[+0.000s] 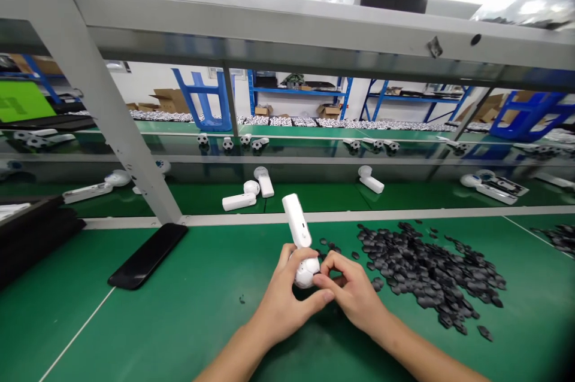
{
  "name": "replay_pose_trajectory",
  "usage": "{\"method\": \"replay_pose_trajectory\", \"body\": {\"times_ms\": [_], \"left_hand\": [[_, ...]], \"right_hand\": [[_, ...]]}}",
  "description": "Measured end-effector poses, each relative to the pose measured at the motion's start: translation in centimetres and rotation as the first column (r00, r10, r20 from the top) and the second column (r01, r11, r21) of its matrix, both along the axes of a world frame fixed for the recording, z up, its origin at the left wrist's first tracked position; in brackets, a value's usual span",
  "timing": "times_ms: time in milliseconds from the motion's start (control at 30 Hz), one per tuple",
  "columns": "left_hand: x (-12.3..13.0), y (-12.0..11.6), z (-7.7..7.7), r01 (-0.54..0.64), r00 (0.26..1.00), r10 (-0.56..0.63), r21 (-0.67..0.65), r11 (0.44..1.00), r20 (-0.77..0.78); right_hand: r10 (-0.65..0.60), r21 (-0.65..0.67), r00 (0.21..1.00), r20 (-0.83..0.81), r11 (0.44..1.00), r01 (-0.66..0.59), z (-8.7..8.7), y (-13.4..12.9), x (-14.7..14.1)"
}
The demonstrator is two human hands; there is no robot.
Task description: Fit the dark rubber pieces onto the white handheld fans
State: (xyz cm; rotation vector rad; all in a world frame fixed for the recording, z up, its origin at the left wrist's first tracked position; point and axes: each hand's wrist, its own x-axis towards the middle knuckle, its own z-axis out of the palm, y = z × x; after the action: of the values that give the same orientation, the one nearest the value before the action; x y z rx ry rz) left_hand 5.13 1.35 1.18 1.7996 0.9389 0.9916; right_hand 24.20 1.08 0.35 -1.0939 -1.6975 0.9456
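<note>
A white device with a long rounded body (296, 220) and a ball-shaped white head (307, 273) is held above the green table. My left hand (285, 295) is closed around the ball, thumb below and fingers over its top, with the long body tilted up and away. At the ball's right side my right hand (354, 292) pinches with thumb and forefinger; a dark edge of a small black piece shows at the fingertips, mostly hidden. A pile of small flat black pieces (426, 268) lies to the right of my hands.
A black smartphone (148, 256) lies at left beside the grey metal post (121, 106). Behind a pale rail, a green conveyor belt (314, 197) carries several similar white devices (371, 180). A grey beam (287, 23) crosses overhead. Blue stools (204, 100) stand farther back.
</note>
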Motion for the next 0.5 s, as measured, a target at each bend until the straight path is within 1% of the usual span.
{"method": "replay_pose_trajectory", "body": {"times_ms": [67, 167, 333, 500], "left_hand": [[0.5, -0.2, -0.2, -0.034, 0.999, 0.035, -0.018, 0.999, 0.034], [1.0, -0.5, -0.3, -0.053, 0.997, 0.055, -0.030, 0.998, 0.062], [1.2, -1.0, 0.2, -0.071, 0.994, 0.073, -0.019, 0.997, 0.080], [1.1, -0.9, 0.5, -0.073, 0.995, 0.073, -0.009, 0.997, 0.069]], "right_hand": [[-0.021, 0.013, 1.000, -0.006, 1.000, 0.021, -0.1, -0.1, -0.1], [-0.019, 0.042, 1.000, 0.003, 0.999, 0.019, -0.1, -0.3, -0.2], [0.014, 0.068, 1.000, 0.006, 0.998, -0.014, -0.5, -0.4, -0.1], [0.022, 0.114, 0.998, 0.056, 0.993, -0.028, -0.9, -0.4, -0.2]]}}
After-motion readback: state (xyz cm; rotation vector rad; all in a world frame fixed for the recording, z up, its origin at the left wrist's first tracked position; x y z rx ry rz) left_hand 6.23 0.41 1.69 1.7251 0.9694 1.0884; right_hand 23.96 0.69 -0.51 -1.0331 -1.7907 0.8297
